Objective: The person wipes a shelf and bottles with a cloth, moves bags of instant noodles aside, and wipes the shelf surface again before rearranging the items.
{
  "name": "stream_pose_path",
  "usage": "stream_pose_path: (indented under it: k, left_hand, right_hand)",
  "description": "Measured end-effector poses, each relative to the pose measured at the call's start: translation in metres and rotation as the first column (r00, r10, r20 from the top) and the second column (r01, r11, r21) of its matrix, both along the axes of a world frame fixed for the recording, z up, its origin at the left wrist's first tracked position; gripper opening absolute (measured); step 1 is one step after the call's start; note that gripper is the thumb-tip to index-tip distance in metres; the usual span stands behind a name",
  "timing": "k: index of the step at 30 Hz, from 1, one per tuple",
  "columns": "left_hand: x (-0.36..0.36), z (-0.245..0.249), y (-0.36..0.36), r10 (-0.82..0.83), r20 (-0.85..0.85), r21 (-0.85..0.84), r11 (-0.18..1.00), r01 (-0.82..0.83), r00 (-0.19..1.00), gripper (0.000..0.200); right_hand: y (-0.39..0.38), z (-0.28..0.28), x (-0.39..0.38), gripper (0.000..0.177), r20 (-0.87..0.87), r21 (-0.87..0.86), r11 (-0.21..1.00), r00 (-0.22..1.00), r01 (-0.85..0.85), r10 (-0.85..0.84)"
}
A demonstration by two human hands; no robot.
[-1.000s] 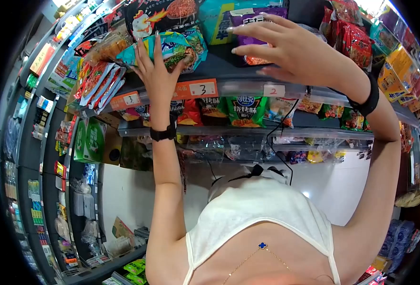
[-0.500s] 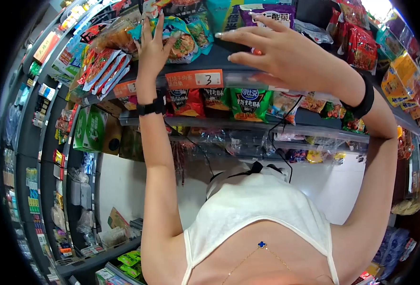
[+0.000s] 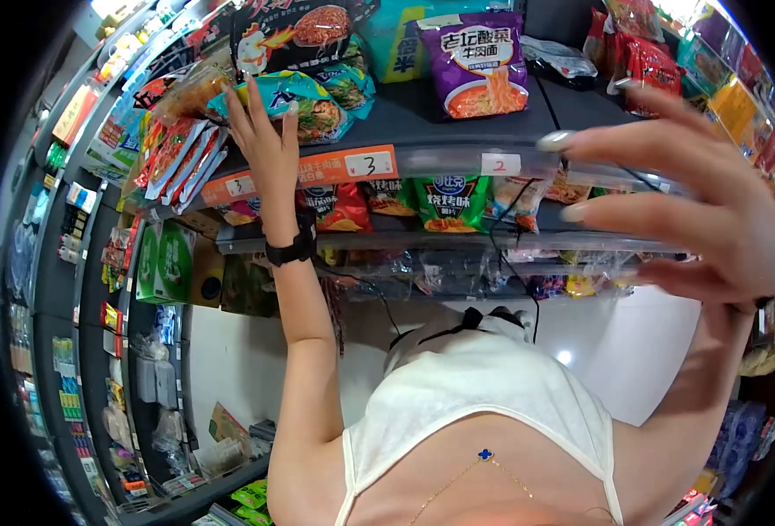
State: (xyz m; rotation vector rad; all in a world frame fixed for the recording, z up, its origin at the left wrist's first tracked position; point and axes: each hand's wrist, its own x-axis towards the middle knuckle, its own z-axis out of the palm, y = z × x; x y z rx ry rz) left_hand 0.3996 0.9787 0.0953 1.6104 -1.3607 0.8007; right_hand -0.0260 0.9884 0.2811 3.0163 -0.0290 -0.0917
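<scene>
My left hand (image 3: 265, 151) rests with spread fingers against a teal noodle packet (image 3: 316, 112) at the shelf's front edge, left of centre. Behind that packet lies a black noodle packet (image 3: 295, 35) with a chicken picture. My right hand (image 3: 681, 188) is raised in front of the shelf at the right, fingers apart and nothing between them. A purple noodle packet (image 3: 479, 66) stands upright on the shelf, left of my right hand and not touched by it. Next to it is a large teal-and-yellow packet (image 3: 396, 39).
Orange price labels (image 3: 348, 165) run along the shelf edge (image 3: 431, 160). Below are a green chip bag (image 3: 451, 202) and a red one (image 3: 344, 207). Red packets (image 3: 646, 70) sit at the right. A green box (image 3: 167, 263) and another shelf unit stand at the left.
My right hand has moved right and nearer the camera, away from the purple packet, which now shows fully. My left hand has shifted slightly left and down, uncovering the black packet.
</scene>
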Motion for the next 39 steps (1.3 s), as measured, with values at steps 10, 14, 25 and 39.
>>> stream_pose_path:
  k: [10,14,25,39]
  left_hand:
    - [0.009,-0.004,-0.023,-0.055,0.043,-0.034,0.998,0.056,0.998,0.057]
    - [0.017,0.007,-0.038,-0.051,0.126,-0.017,0.998,0.053,0.991,0.053]
    - [0.006,0.032,-0.040,0.056,-0.053,0.069,0.996,-0.053,0.997,0.068]
    - [-0.042,0.012,-0.039,0.429,0.256,0.207,0.851,-0.483,0.866,0.112]
  right_hand:
    - [-0.025,0.032,-0.110,0.030,0.339,-0.011,0.980,0.921,-0.200,0.192]
    - [-0.041,0.040,-0.126,0.035,0.509,-0.038,0.917,0.782,-0.397,0.359]
    - [-0.001,-0.106,0.011,0.016,0.770,0.595,0.610,0.588,-0.523,-0.248]
    - [-0.019,-0.249,0.077,0.014,0.342,0.934,0.319,0.651,-0.159,-0.678]
